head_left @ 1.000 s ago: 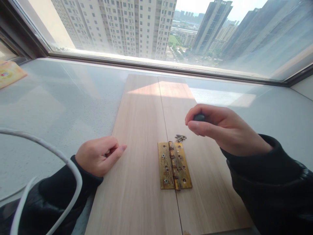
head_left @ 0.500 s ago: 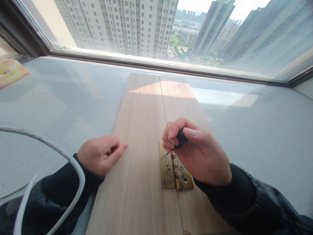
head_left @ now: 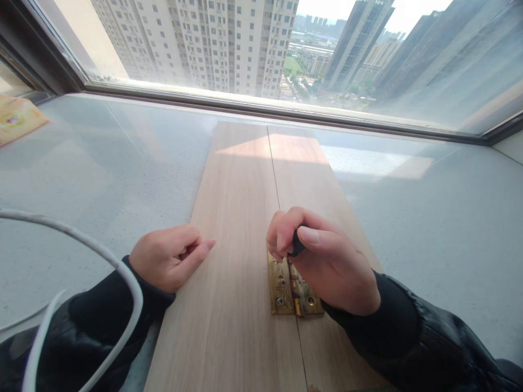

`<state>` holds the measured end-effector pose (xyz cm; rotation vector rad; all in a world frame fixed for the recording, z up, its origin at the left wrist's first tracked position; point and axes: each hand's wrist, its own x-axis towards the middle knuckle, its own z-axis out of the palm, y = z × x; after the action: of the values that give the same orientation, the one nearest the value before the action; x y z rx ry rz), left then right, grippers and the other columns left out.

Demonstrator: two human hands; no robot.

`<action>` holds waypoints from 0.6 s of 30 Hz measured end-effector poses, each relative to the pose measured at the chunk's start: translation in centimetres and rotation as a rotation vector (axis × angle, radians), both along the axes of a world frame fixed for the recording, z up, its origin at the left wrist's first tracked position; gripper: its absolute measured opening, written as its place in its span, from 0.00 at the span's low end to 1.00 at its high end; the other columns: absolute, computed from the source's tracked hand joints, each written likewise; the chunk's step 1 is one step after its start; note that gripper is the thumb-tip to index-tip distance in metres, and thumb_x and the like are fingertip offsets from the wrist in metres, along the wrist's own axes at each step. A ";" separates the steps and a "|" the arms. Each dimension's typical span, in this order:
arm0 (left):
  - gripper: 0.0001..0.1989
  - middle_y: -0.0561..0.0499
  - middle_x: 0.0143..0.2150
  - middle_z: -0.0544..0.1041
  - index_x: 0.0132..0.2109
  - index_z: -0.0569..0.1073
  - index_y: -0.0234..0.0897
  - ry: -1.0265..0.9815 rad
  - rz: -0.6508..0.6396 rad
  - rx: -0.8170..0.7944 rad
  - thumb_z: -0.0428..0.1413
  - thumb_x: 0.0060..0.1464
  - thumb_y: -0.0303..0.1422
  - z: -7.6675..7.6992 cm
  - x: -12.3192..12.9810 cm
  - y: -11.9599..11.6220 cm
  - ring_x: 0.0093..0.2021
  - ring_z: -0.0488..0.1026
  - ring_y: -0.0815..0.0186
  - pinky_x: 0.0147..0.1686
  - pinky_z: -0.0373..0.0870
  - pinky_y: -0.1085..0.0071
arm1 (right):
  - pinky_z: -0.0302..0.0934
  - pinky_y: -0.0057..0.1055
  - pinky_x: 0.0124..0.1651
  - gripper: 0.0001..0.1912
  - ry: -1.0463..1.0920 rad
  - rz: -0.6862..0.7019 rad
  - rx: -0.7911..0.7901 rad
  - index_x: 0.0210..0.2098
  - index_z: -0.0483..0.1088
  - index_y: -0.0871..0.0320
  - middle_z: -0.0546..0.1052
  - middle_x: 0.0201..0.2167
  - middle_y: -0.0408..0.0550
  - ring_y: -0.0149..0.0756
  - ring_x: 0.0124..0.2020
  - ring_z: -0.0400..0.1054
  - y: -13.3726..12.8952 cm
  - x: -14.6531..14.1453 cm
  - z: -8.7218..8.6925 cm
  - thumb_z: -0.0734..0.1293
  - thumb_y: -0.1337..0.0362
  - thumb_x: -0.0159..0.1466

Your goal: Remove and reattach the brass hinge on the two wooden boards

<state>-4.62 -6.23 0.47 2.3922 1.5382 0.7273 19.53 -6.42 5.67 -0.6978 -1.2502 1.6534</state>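
My right hand [head_left: 327, 256] is closed around the black handle of a screwdriver [head_left: 298, 243], held over the upper part of a brass hinge [head_left: 281, 299]. Its shaft and tip are hidden behind my fingers. The worn hinge lies open across the seam of two pale wooden boards [head_left: 232, 207]. Cross-head screws show in its left leaf, and a bare hole shows low in the right leaf. At the left edge of the boards rests my left hand [head_left: 167, 258], its fingers curled and thumb pointing right. The inside of that fist cannot be seen.
A white cable [head_left: 133, 288] loops in front of my left sleeve. The boards lie on a pale speckled sill [head_left: 163, 158], reaching toward the window frame [head_left: 261, 104]. At the far left is a yellow-orange packet [head_left: 18, 120]. Tall buildings stand outside.
My right hand has moved slightly down and left with the screwdriver, now covering more of the hinge's upper left. My left hand and the boards stay put.
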 end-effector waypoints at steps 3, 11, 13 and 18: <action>0.20 0.58 0.19 0.56 0.21 0.62 0.36 0.000 0.003 -0.005 0.47 0.60 0.38 0.0 0.0 0.0 0.20 0.53 0.73 0.23 0.52 0.73 | 0.50 0.35 0.33 0.11 0.108 -0.018 0.016 0.27 0.72 0.57 0.67 0.25 0.44 0.34 0.29 0.58 0.2 0.0 0.0 0.62 0.61 0.62; 0.20 0.58 0.19 0.56 0.21 0.62 0.36 0.016 0.006 -0.003 0.48 0.60 0.38 0.1 0.1 0.0 0.20 0.53 0.73 0.23 0.53 0.74 | 0.50 0.34 0.33 0.12 0.082 -0.018 -0.021 0.26 0.71 0.57 0.67 0.25 0.44 0.34 0.28 0.58 0.2 -0.1 -0.2 0.62 0.61 0.62; 0.20 0.58 0.19 0.56 0.21 0.63 0.36 0.016 0.007 -0.004 0.47 0.60 0.38 0.0 0.1 0.0 0.20 0.54 0.73 0.23 0.53 0.73 | 0.50 0.34 0.33 0.12 0.069 -0.016 -0.012 0.26 0.71 0.57 0.67 0.25 0.44 0.34 0.29 0.58 0.2 0.0 -0.2 0.62 0.60 0.62; 0.20 0.58 0.19 0.57 0.21 0.63 0.36 0.016 0.007 -0.011 0.47 0.60 0.38 0.1 0.1 0.0 0.20 0.54 0.73 0.23 0.53 0.73 | 0.52 0.34 0.37 0.10 -0.052 -0.073 0.035 0.30 0.71 0.55 0.68 0.28 0.44 0.34 0.32 0.59 -0.2 -0.1 0.1 0.63 0.59 0.64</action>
<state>-4.53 -6.25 0.55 2.3915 1.5537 0.7017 19.46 -6.65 5.74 -0.7601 -1.2726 1.5593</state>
